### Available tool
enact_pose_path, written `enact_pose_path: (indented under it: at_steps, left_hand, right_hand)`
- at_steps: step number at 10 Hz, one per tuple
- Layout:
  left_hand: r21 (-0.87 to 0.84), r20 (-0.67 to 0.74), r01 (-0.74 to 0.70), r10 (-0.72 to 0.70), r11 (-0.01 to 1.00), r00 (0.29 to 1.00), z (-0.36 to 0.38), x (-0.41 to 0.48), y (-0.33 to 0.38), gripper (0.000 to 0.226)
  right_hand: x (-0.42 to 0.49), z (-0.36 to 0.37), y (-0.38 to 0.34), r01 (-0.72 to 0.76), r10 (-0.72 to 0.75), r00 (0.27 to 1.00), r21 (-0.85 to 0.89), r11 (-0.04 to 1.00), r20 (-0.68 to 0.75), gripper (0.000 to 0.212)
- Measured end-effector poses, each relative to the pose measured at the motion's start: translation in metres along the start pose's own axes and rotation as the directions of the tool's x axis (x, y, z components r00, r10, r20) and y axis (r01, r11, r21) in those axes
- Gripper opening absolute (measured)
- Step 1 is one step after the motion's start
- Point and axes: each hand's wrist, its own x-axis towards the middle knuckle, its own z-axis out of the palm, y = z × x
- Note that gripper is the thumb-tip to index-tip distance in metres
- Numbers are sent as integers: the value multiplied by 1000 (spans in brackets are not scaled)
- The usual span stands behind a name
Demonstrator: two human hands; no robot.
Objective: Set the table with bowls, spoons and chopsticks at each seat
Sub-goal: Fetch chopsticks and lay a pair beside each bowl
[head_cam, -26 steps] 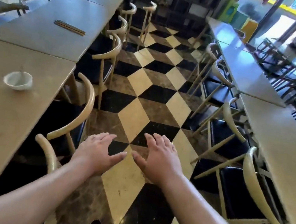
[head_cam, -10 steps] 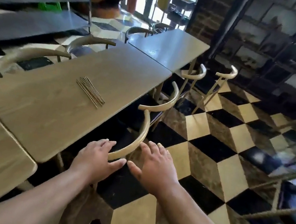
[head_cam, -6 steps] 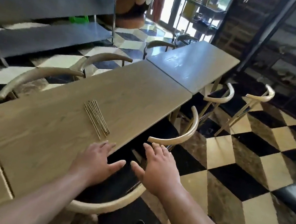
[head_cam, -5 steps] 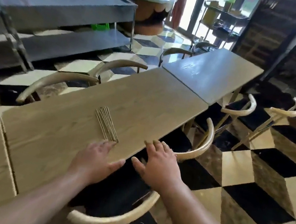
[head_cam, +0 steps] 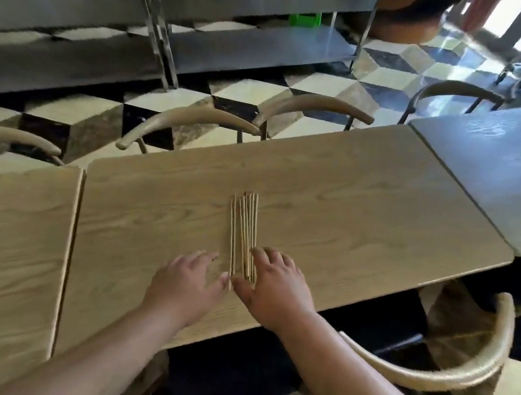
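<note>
My left hand (head_cam: pixel 186 283) and right hand (head_cam: pixel 275 288) flat, fingers extended, holding nothing. Chopsticks (head_cam: pixel 243 232) bundled between hands, near ends at right fingertips. Step: reaching for chopsticks. Next, likely: pinch off one pair.

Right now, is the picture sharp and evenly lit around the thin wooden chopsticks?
Head view: the thin wooden chopsticks on the light wooden table look fairly sharp, evenly lit; head view, top right: window glare bleaches the checkered floor; head view, lower right: the curved wooden chair back is smeared.
</note>
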Motion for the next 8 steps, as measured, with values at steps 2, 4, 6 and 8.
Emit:
enact_pose_path:
  at_steps: [2, 4, 6, 8]
  left_hand:
    - [-57, 59, 15, -12, 998, 998, 48, 76, -12, 58]
    - [-626, 268, 355, -237, 695, 934, 90, 146, -25, 37]
    - [-749, 454, 501, -214, 434, 865, 87, 162, -30, 30]
    - [-567, 513, 536, -241, 626, 824, 79, 158, -63, 33]
  right_hand:
    - [71, 44, 12, -5, 5, 999, -13, 1000, 38, 68]
    - [143, 82, 22, -320, 310, 947, 142, 937, 86, 69]
    - [178, 109, -10, -437, 420, 897, 129, 890, 137, 37]
    - [179, 119, -37, -389, 391, 900, -47, 920, 191, 39]
